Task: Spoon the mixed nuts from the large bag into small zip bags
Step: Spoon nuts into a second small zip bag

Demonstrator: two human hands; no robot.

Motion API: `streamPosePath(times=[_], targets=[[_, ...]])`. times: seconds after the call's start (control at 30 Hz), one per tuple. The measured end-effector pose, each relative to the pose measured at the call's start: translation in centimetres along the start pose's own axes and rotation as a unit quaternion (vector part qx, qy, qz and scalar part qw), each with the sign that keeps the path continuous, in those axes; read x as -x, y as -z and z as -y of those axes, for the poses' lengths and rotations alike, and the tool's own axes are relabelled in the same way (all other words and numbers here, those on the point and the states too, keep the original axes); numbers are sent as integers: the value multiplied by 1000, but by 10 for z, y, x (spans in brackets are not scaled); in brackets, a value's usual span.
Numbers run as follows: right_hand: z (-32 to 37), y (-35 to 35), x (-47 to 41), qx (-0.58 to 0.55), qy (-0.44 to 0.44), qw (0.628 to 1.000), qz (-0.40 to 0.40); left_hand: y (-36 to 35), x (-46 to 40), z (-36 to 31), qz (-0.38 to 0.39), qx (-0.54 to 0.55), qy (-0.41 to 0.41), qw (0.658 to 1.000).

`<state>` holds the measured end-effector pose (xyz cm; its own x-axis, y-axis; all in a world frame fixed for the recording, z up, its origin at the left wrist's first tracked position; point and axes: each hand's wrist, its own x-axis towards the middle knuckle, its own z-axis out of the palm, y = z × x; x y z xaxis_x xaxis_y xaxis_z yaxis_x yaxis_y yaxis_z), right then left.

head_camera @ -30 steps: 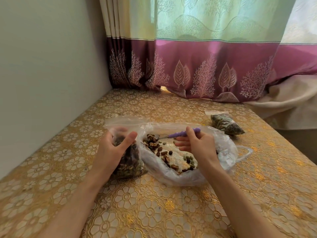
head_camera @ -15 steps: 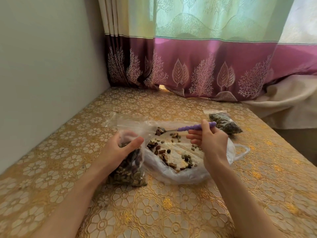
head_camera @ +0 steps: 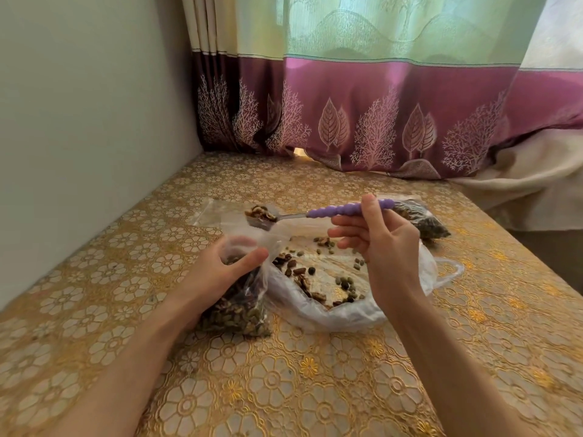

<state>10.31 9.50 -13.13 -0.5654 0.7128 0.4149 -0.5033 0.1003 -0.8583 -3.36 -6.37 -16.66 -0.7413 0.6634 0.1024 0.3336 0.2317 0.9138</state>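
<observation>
The large clear bag [head_camera: 328, 316] lies open on the table with scattered mixed nuts [head_camera: 315, 279] inside. My left hand [head_camera: 217, 272] grips the neck of a small zip bag [head_camera: 239, 313] packed with nuts, holding its mouth open just left of the large bag. My right hand [head_camera: 375, 244] pinches the purple beaded handle of a spoon [head_camera: 347, 210]. The spoon's metal bowl [head_camera: 262, 217] is heaped with nuts and hovers above and slightly behind the small bag's mouth.
A filled small zip bag [head_camera: 422, 220] lies at the back right behind my right hand. An empty flat zip bag [head_camera: 217, 212] lies behind the large bag. A wall runs along the left, a curtain [head_camera: 378, 115] hangs at the back, and the table edge [head_camera: 536, 247] drops off at right.
My right hand lifted the spoon out of the large bag with a load of nuts and carried it up and left over the small bag. My left hand kept hold of the small bag.
</observation>
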Motion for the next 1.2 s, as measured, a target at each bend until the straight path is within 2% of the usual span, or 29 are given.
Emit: streamPosePath(times=[0.13,0.37,0.43,0.53,0.6,0.7,0.87,1.03,1.2], targets=[[0,-2,2,-11,10,999,47,-1,3,-2,4,59,-11,998],[-2,6,-4,-74,-40,995,50,-3,4,-3,-9,142,-47,989],[-3,9,-5,-98,-55,993,32,-2,5,-3,-22,158,-40,986],[-4,16,-10,-114,-80,989,-48,-1,4,-5,-64,172,-56,982],[-6,22,-14,-63,-71,991,-98,1,4,-4,-115,174,-76,975],[-11,29,-14,66,-24,989,-130,6,3,0,-182,151,-89,968],[-16,32,-16,201,25,971,-130,6,3,0,-205,134,-104,964],[-19,35,-17,261,53,956,-126,6,0,1,-202,132,-111,964],[-21,33,-15,255,41,960,-105,4,1,-1,-202,143,-112,963]])
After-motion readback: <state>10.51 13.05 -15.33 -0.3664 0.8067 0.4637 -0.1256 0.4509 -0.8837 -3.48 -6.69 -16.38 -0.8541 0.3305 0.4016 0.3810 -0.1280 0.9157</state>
